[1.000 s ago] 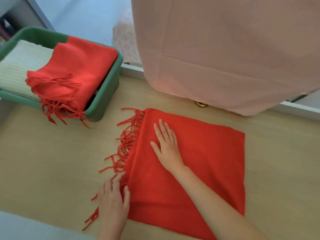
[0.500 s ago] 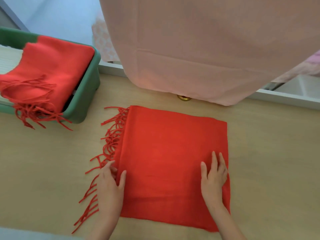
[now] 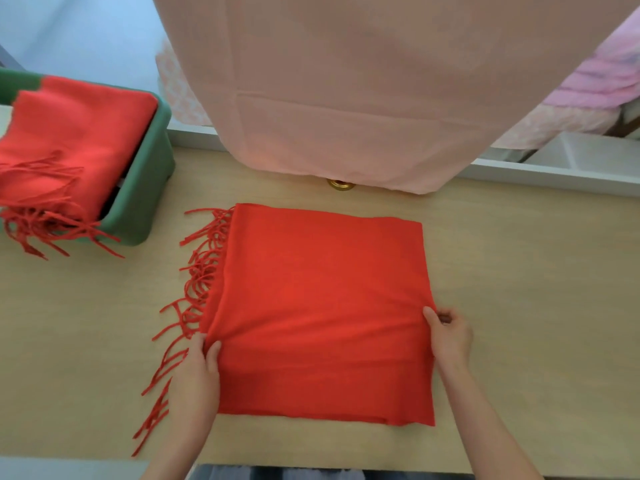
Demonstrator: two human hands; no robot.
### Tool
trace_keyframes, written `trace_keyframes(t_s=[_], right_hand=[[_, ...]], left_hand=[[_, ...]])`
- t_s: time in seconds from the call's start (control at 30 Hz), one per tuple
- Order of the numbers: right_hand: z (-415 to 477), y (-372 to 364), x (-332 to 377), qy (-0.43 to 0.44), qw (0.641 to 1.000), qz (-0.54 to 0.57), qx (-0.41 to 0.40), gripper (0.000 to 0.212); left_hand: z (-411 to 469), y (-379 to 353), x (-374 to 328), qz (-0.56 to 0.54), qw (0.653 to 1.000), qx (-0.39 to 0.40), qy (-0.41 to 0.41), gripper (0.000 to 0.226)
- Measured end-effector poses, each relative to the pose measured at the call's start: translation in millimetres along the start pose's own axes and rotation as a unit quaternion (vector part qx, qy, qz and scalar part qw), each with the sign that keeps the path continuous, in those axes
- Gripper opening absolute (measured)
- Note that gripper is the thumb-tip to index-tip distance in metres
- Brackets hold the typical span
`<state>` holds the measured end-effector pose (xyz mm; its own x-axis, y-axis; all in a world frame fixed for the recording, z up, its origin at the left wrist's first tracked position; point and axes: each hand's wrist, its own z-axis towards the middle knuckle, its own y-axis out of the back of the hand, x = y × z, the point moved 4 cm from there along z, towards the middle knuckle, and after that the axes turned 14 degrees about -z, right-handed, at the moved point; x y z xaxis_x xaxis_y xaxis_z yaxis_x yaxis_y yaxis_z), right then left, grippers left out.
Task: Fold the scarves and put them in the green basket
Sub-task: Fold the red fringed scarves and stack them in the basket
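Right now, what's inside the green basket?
A folded red scarf lies in the green basket, its fringe hanging over the rim. Whatever is beneath it is covered.

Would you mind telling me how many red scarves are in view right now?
2. One red scarf lies folded on the table, with both hands at its near corners. The other is in the green basket. More may be hidden beneath it.

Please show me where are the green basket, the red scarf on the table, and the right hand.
green basket (image 3: 152, 188): head view, on its right outer wall.
red scarf on the table (image 3: 322, 292): head view, middle of the cloth.
right hand (image 3: 450, 336): head view, back of the hand.
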<state>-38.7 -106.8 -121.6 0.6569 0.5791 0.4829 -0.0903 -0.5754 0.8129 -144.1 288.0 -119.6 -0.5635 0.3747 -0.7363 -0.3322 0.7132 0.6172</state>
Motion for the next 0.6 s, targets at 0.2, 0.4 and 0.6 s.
trace_keyframes(t_s=[0.2,0.4,0.6], right_hand=[[-12.6,3.4,-4.3,0.006,1.000,0.021,0.002,0.024],[-50.4,7.6,-28.2,-0.024,0.992,0.002,0.128,0.041],[-90.2,1.5,-71.2,-0.080,0.964,0.080,0.242,0.020]], left_hand=[[-5.9,2.1,12.6,0.019,1.000,-0.010,-0.008,0.022],[-11.1,7.4,16.5,0.057,0.998,-0.007,-0.032,0.024],[-12.0,9.8,25.4,0.029,1.000,0.005,-0.004,0.022]])
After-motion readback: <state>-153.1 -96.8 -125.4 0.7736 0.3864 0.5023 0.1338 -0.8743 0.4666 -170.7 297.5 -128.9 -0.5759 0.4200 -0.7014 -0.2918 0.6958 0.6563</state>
